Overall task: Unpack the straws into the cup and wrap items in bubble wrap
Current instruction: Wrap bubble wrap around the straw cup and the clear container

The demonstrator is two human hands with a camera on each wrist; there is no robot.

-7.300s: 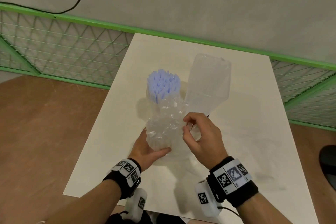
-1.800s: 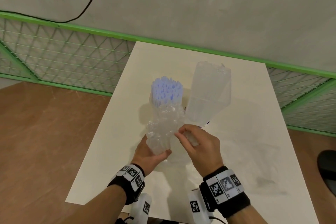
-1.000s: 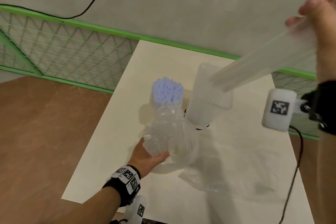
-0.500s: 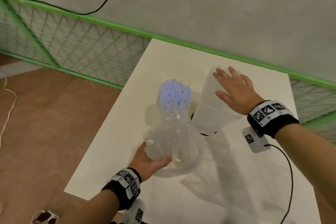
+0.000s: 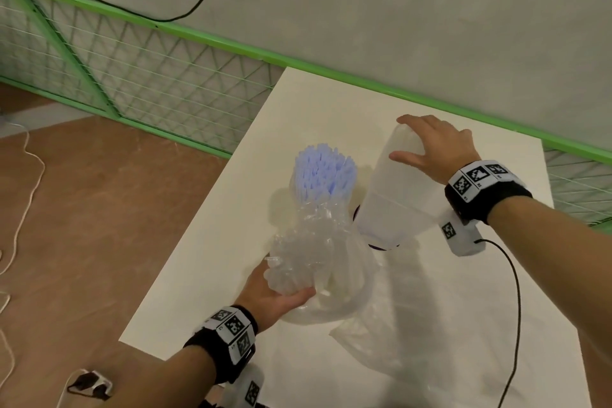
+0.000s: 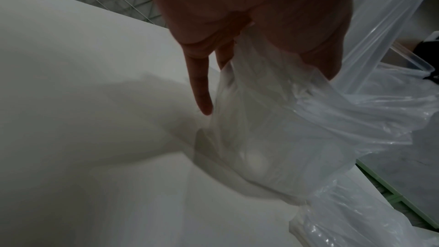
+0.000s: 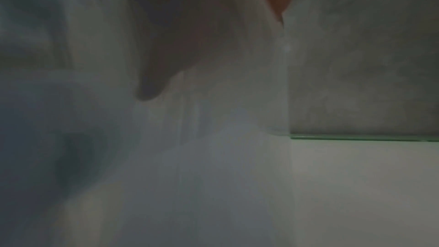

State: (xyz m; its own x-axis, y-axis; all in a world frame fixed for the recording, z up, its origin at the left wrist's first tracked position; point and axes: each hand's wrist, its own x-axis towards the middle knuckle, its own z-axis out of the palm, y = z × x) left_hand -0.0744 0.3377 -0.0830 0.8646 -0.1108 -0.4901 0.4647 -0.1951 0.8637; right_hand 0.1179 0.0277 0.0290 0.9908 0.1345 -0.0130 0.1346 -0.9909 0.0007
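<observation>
Returned from its raised swing, right hand [image 5: 433, 149] rests open-fingered on the standing plastic sleeve [image 5: 394, 195]; left hand [image 5: 275, 295] grips the bubble wrap [image 5: 304, 255] around the cup of straws [image 5: 323, 172] (mid-desk), wrapping unfinished.

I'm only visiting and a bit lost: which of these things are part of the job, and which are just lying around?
Part of the job:
- blue straws standing in the wrapped cup
- bubble wrap, gripped by the left hand
- clear straw bag under the right hand

Lying about:
- white cord on the floor
- black cable on the wall
</observation>
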